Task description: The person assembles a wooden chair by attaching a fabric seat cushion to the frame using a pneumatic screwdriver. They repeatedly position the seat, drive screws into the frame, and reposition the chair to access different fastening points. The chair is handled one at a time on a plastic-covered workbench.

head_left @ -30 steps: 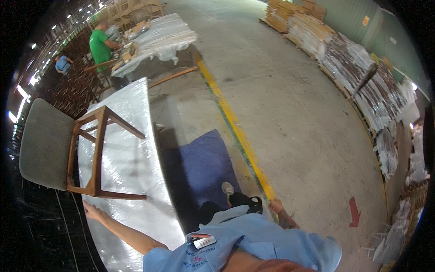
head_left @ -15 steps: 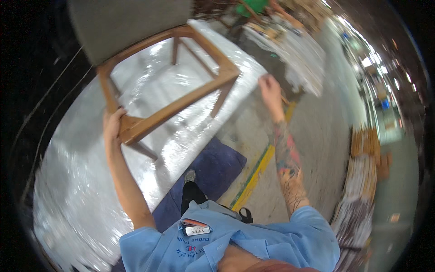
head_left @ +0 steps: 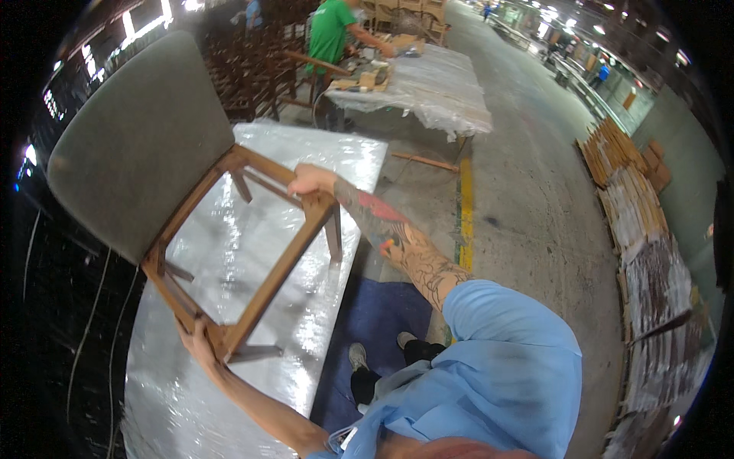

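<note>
A wooden chair frame (head_left: 269, 300) with a grey padded backrest (head_left: 141, 141) and an open seat stands on a table wrapped in shiny plastic film (head_left: 298, 375). Through the seat opening the film shows. My left hand (head_left: 200, 342) grips the near left corner of the chair's seat rail, its fingers partly hidden by the wood. At the opposite side rail, close to the right front corner, my right hand (head_left: 312, 180) is closed over the wood. The chair's front legs point down toward the film.
A second film-covered table (head_left: 451, 84) holds wood pieces; a person in a green shirt (head_left: 330, 34) works beside it. Dark chair frames (head_left: 256, 69) are piled behind. Flat stacked bundles (head_left: 642, 252) line the right side. A blue mat (head_left: 382, 325) lies under my feet.
My right hand has moved left from beside the chair onto its side rail and taken hold. My left hand keeps its grip. The view has shifted, showing the whole backrest.
</note>
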Demonstrator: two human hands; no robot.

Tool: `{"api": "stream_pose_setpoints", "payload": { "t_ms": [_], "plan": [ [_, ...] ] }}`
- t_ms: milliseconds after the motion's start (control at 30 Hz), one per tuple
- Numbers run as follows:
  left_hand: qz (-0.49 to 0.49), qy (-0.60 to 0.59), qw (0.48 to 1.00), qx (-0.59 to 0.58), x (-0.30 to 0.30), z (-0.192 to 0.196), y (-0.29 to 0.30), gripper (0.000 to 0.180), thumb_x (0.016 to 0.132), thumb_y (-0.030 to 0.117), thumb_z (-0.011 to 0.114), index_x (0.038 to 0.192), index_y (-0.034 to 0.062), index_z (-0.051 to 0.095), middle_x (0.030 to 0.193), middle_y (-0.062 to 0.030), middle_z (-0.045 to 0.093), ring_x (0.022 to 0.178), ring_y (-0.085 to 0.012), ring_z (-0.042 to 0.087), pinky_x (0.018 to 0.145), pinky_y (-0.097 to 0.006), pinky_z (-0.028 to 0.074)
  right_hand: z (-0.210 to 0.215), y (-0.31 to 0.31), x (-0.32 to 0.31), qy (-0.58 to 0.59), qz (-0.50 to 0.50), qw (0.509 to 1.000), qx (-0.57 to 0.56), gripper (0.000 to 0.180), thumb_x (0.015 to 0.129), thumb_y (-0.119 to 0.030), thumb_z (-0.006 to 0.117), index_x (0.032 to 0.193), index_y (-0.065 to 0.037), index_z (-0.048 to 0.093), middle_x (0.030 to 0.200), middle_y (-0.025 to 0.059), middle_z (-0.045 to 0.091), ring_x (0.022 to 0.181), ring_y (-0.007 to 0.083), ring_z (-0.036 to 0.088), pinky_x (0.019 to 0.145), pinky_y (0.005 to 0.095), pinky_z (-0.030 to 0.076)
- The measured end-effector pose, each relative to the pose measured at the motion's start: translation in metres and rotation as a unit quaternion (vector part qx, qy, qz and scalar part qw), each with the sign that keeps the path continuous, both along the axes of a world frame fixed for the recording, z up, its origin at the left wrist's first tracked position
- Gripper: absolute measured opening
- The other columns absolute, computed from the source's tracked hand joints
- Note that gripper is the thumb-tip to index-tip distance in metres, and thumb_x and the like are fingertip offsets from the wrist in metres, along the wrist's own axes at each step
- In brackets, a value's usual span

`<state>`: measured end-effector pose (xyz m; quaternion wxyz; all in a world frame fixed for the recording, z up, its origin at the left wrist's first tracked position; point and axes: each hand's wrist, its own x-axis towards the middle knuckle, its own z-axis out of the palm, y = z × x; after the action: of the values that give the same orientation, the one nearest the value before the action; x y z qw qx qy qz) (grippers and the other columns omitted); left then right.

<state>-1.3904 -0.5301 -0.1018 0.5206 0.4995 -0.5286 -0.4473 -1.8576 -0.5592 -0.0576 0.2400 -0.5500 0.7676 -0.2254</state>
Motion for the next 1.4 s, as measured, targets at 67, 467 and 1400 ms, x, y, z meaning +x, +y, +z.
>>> {"api": "stream_pose_setpoints", "payload": {
  "t_ms": [67, 467, 1400],
  "plan": [
    [0.011, 0.017, 1.000, -0.023, -0.011, 0.018, 0.046, 0.082, 0.073, 0.007, 0.064, 0.147, -0.0026, 0.032, 0.117, -0.0158, 0.058, 0.096, -0.0227, 0.059, 0.077, -0.031, 0.051, 0.006, 0.041, 0.000, -0.031, -0.010, 0.998, -0.044, 0.058, 0.062, -0.037, 0.074, 0.094, 0.010, 0.070, 0.095, 0.0312, 0.068, 0.091, 0.0390, 0.069, 0.081, 0.0406, 0.055],
    [0.071, -0.074, 0.993, -0.056, -0.062, 0.044, 0.290, 0.092, 0.068, 0.001, 0.058, 0.152, 0.0035, 0.022, 0.098, -0.0278, 0.065, 0.094, -0.0377, 0.066, 0.081, -0.043, 0.050, -0.037, 0.249, -0.045, -0.181, -0.016, 0.982, -0.057, 0.038, 0.083, -0.028, 0.066, 0.106, 0.003, 0.063, 0.101, 0.0127, 0.066, 0.087, 0.0166, 0.064, 0.072, 0.0300, 0.053],
    [0.344, -0.538, 0.768, -0.049, -0.241, 0.198, 0.309, 0.092, 0.068, 0.014, 0.074, 0.148, 0.0011, 0.031, 0.092, -0.0256, 0.059, 0.075, -0.0418, 0.062, 0.070, -0.046, 0.051, -0.200, 0.057, 0.174, -0.681, 0.217, 0.686, 0.138, 0.032, 0.092, -0.039, 0.053, 0.093, -0.007, 0.055, 0.076, 0.0082, 0.058, 0.067, 0.0245, 0.059, 0.064, 0.0360, 0.050]
  ]
}}
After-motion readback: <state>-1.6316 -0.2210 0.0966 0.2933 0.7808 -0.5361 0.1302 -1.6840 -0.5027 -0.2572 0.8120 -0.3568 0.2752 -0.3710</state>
